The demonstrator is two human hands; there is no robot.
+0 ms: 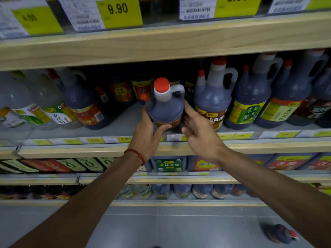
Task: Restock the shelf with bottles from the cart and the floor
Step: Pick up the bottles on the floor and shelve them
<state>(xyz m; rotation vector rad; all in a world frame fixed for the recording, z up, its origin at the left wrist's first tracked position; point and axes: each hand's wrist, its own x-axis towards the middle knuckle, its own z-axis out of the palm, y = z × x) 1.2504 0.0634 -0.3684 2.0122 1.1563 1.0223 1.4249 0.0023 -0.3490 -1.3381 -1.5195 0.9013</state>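
Head: left hand (148, 138) grips cap-up upright bottle (165, 108); right hand (198, 129), fingers relaxed, touches it.

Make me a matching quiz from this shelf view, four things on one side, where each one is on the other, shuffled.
Things: 1 red-capped bottle; 2 fallen bottle; 3 9.90 price tag; 4 red bracelet.
Places: A floor tiles; B wrist of left hand; C top shelf edge; D between left hand and right hand.
Pairs: 1-D, 2-A, 3-C, 4-B.
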